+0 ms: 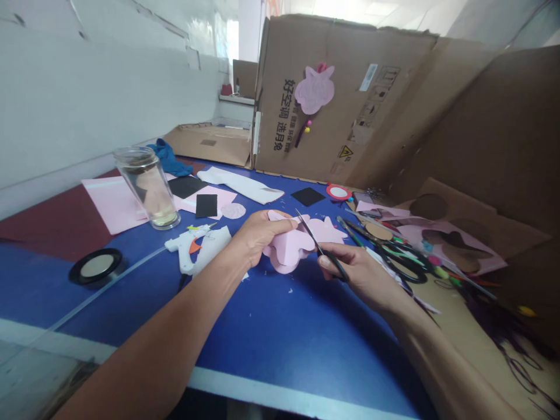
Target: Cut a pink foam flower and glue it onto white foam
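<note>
My left hand (pixel 259 232) is closed on a pink foam shape (pixel 292 246) with rounded lobes, holding it just above the blue table (pixel 280 332). My right hand (pixel 356 269) grips black scissors (pixel 321 248). Their blades angle up and left into the top edge of the pink foam. Small pink scraps lie on the table below the hands.
A white glue gun (pixel 195 245), a glass jar (pixel 149 186) and a black round lid (pixel 96 266) are at left. Pink and black foam sheets lie behind. More scissors (pixel 396 254), pens and cut shapes sit at right. Cardboard walls (pixel 350 99) stand behind, with a pink shape stuck on.
</note>
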`<state>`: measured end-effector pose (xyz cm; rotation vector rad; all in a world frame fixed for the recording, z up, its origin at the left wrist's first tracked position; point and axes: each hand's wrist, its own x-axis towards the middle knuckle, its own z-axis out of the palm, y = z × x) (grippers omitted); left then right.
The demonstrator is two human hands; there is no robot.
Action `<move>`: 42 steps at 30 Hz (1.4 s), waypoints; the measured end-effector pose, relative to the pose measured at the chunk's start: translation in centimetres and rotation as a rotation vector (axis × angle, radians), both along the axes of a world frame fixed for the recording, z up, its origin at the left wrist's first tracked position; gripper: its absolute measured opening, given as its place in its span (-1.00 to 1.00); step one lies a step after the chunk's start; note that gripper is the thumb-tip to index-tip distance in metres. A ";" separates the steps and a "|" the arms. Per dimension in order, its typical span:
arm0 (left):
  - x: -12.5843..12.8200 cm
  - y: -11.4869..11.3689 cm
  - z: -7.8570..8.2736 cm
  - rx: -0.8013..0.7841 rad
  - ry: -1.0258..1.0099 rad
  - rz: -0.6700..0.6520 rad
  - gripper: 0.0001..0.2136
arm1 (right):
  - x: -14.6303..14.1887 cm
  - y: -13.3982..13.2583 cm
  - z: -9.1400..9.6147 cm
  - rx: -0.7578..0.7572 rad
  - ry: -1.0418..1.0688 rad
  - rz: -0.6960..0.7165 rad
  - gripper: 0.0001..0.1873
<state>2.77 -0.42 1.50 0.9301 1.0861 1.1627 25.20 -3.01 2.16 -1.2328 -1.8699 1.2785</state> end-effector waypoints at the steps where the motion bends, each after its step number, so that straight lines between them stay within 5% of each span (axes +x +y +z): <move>1: 0.0 0.0 0.0 -0.006 -0.013 -0.007 -0.86 | 0.0 0.0 -0.1 -0.001 0.003 0.005 -0.40; 42: -0.8 0.2 0.1 0.012 0.048 -0.042 -0.92 | 1.1 0.3 -1.2 -0.042 0.057 0.083 -0.40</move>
